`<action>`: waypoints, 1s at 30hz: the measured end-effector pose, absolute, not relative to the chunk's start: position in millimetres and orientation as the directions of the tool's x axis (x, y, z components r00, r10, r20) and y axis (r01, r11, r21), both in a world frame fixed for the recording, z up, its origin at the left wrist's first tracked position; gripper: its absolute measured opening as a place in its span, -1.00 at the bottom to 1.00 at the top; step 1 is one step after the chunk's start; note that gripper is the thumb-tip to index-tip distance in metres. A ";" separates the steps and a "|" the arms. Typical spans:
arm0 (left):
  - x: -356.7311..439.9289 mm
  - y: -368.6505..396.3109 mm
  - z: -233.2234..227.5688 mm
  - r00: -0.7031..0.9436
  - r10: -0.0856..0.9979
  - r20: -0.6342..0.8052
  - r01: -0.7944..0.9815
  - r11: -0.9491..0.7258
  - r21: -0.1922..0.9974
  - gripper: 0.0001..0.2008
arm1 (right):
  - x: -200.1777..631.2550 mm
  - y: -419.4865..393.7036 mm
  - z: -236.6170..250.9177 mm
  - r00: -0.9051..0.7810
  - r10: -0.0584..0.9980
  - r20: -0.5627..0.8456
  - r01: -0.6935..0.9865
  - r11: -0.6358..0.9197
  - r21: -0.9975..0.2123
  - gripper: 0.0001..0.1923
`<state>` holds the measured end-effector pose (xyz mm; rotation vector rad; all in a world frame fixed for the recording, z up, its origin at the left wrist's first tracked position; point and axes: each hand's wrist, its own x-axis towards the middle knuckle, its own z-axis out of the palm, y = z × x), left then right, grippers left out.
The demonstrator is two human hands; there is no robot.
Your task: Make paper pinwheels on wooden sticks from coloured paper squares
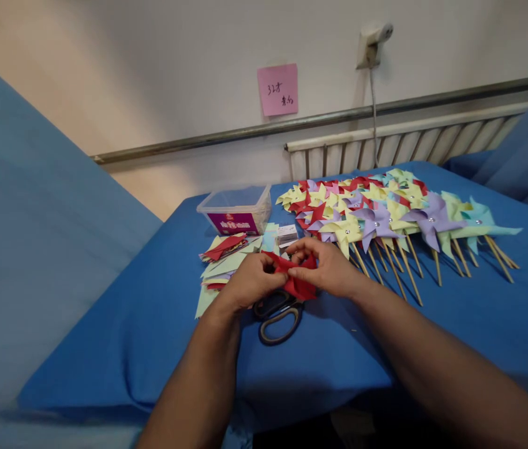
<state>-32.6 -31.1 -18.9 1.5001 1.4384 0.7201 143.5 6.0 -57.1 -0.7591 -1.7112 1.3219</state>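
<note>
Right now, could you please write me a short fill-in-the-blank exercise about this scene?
The left hand and right hand hold paper coloured ____.
In this view, the pinwheels lie to the ____ of the plastic tub.
The note on the wall is coloured ____.
The tool with looped handles below the held paper is a pair of ____.

Missing words: red; right; pink; scissors.
</note>
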 end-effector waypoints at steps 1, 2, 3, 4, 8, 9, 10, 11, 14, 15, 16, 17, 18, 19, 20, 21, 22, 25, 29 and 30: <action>-32.4 -31.4 -18.6 0.154 0.973 -0.170 0.452 0.084 0.888 -0.89 | 142.8 5.7 -58.1 -0.481 0.849 0.218 -0.030 0.233 -0.972 -0.68; -32.1 -31.8 -18.1 0.154 0.974 -0.164 0.455 0.078 0.887 -0.89 | 142.3 5.7 -59.1 -0.479 0.855 0.201 -0.039 0.209 -0.977 -0.69; -31.8 -32.3 -17.5 0.154 0.975 -0.160 0.455 0.074 0.887 -0.89 | 141.9 5.8 -59.9 -0.477 0.858 0.190 -0.047 0.191 -0.980 -0.70; -31.5 -32.9 -16.7 0.154 0.976 -0.156 0.456 0.070 0.887 -0.88 | 141.7 5.9 -60.6 -0.479 0.859 0.180 -0.056 0.175 -0.983 -0.70; -30.8 -34.4 -14.8 0.137 0.981 -0.135 0.465 0.057 0.884 -0.86 | 139.6 5.1 -62.5 -0.487 0.861 0.145 -0.076 0.124 -0.989 -0.69; -30.5 -34.4 -15.0 0.116 0.986 -0.122 0.468 0.054 0.882 -0.87 | 138.3 4.5 -62.8 -0.478 0.867 0.139 -0.089 0.110 -0.990 -0.70; -30.1 -34.2 -15.5 0.091 0.991 -0.101 0.463 0.047 0.885 -0.88 | 136.5 3.9 -63.1 -0.459 0.878 0.134 -0.111 0.093 -0.989 -0.71; -29.4 -33.9 -16.4 0.064 0.995 -0.075 0.447 0.039 0.894 -0.88 | 134.4 3.2 -63.2 -0.428 0.895 0.128 -0.143 0.073 -0.987 -0.72; -25.4 -32.2 -20.2 -0.037 0.999 -0.017 0.273 0.026 0.962 -0.85 | 127.1 1.8 -63.8 -0.275 0.958 0.084 -0.276 0.005 -0.961 -0.68; -23.4 -31.8 -21.5 -0.079 0.997 -0.023 0.177 0.037 0.983 -0.84 | 124.9 1.6 -64.2 -0.220 0.974 0.059 -0.327 -0.017 -0.945 -0.66; -21.2 -31.5 -22.6 -0.112 0.993 -0.042 0.081 0.052 0.995 -0.81 | 122.8 1.4 -64.8 -0.174 0.984 0.032 -0.374 -0.036 -0.927 -0.64; -19.0 -31.3 -23.6 -0.127 0.989 -0.073 -0.008 0.072 0.997 -0.78 | 121.0 1.3 -65.6 -0.136 0.991 0.007 -0.413 -0.050 -0.909 -0.62; -16.9 -31.3 -24.6 -0.119 0.987 -0.110 -0.081 0.101 0.992 -0.74 | 119.3 1.2 -66.7 -0.105 0.994 -0.013 -0.442 -0.058 -0.895 -0.60; -15.1 -31.3 -25.6 -0.101 0.985 -0.141 -0.137 0.126 0.982 -0.71 | 117.8 1.1 -68.1 -0.080 0.997 -0.025 -0.460 -0.059 -0.886 -0.58; -13.6 -31.3 -26.7 -0.081 0.983 -0.162 -0.176 0.146 0.973 -0.67 | 116.2 0.9 -69.6 -0.058 0.998 -0.032 -0.468 -0.055 -0.882 -0.57; -12.6 -31.3 -28.0 -0.068 0.982 -0.174 -0.201 0.157 0.967 -0.65 | 114.7 0.7 -71.2 -0.041 0.999 -0.031 -0.468 -0.047 -0.882 -0.57; -11.9 -31.3 -29.4 -0.067 0.982 -0.175 -0.216 0.157 0.964 -0.63 | 113.1 0.2 -72.9 -0.029 0.999 -0.024 -0.464 -0.034 -0.885 -0.57; -11.8 -30.7 -34.1 -0.090 0.984 -0.153 -0.244 0.127 0.961 -0.65 | 108.4 -1.9 -77.0 -0.004 1.000 0.026 -0.433 0.021 -0.901 -0.59; -11.9 -30.2 -37.0 -0.093 0.986 -0.141 -0.272 0.111 0.956 -0.68 | 104.7 -4.5 -78.9 -0.017 0.999 0.048 -0.423 0.036 -0.906 -0.59; -11.5 -30.2 -37.0 -0.101 0.984 -0.144 -0.274 0.111 0.955 -0.67 | 104.5 -4.9 -78.7 -0.029 0.999 0.039 -0.431 0.023 -0.902 -0.59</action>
